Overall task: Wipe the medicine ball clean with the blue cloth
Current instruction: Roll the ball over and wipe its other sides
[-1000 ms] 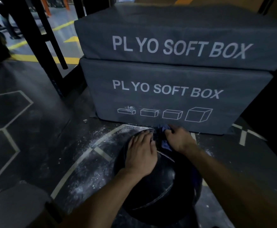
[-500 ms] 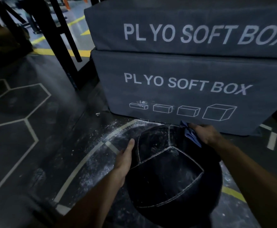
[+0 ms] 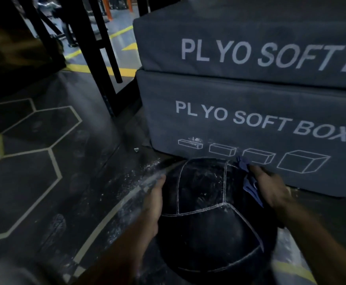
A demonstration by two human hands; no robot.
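Observation:
A large black medicine ball (image 3: pixel 207 219) with pale stitched seams sits low in the head view, dusted with white powder on its top. My left hand (image 3: pixel 152 208) lies flat against the ball's left side, fingers straight. My right hand (image 3: pixel 270 188) holds the crumpled blue cloth (image 3: pixel 250 182) against the ball's upper right side, close to the lower box.
Two stacked grey "PLYO SOFT BOX" foam boxes (image 3: pixel 250 120) stand right behind the ball. A black metal rack leg (image 3: pixel 98 64) rises at the upper left. The dark floor (image 3: pixel 44 182) has hexagon lines, yellow stripes and scattered white powder (image 3: pixel 139 182).
My left hand slid off the ball's top to its left side. My right hand carried the cloth from the top down to the upper right side. The view shifted left.

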